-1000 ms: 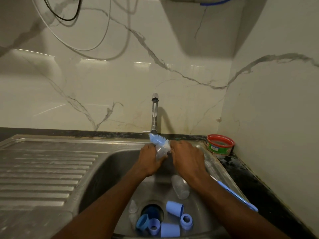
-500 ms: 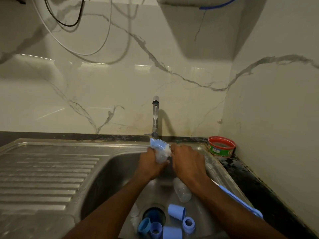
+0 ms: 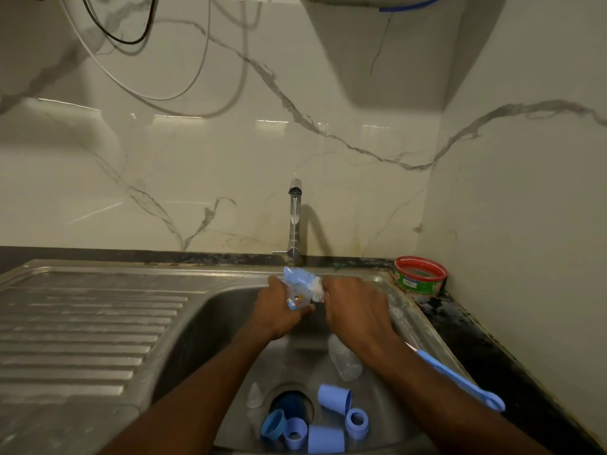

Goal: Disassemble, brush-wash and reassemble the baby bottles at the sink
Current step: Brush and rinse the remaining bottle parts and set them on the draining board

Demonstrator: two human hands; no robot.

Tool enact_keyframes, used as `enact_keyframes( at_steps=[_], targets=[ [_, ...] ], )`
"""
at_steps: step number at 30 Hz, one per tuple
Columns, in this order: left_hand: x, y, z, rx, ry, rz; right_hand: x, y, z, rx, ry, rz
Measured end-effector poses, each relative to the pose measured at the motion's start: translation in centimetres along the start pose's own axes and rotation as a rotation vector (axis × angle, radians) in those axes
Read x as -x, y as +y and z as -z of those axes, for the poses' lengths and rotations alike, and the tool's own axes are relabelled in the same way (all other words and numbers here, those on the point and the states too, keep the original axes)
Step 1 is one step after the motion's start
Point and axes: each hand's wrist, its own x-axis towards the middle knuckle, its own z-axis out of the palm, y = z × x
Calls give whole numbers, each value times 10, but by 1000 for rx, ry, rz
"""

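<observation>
Your left hand (image 3: 279, 310) is curled around a clear baby bottle (image 3: 297, 298) with small coloured prints on it, held over the back of the sink basin (image 3: 210, 323) just in front of the tap (image 3: 294, 218). Your right hand (image 3: 356, 310) is closed around the shaft of the bottle brush (image 3: 302, 280), whose blue and white bristles sit at the top of the bottle; your right fingers are turned away from you, so you cannot tell exactly how they pinch it. The brush's long blue handle (image 3: 460, 379) runs back along your right forearm and ends in a loop out over the dark counter (image 3: 492, 356).

Below your hands, a second clear bottle (image 3: 343, 361) lies on its side on the basin floor. Around the drain (image 3: 292, 403) sit the loose parts: a clear teat (image 3: 253, 395) to its left, a blue cap (image 3: 335, 398) on its side to its right, a blue ring (image 3: 356, 421) beside that cap, another cap (image 3: 325, 440) at the front edge, and a second ring (image 3: 295, 433) touching a darker blue piece (image 3: 272, 427). Your forearms cross over much of the basin and hide part of its floor.

To your left is the ribbed draining board (image 3: 82, 326). In the back right corner of the counter stands a round red-rimmed green tub (image 3: 420, 275). Cables (image 3: 138, 90) hang against the marbled wall.
</observation>
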Motion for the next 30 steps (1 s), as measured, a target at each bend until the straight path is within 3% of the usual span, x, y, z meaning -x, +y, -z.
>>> enact_keyframes(
  at_steps=[5, 8, 10, 14, 17, 23, 30],
  targets=[
    [5, 3, 0, -58, -137, -111, -11, -2, -9, 9, -89, -51],
    [9, 14, -3, 18, -163, -171, -14, -4, -4, 24, 37, -14],
    [6, 16, 0, 85, -96, -184, -11, -1, 0, 15, 134, 14],
    [-4, -1, 6, 7, 5, -99, -4, 2, -2, 21, 140, 31],
    [-2, -9, 5, -117, -25, 46, 0, 2, -7, 46, 120, 33],
    [1, 11, -6, -112, -156, -19, -7, -9, -2, 49, 67, 43],
    [-1, 3, 7, -176, -102, 3, 8, -10, -2, 25, 90, 79]
  ],
)
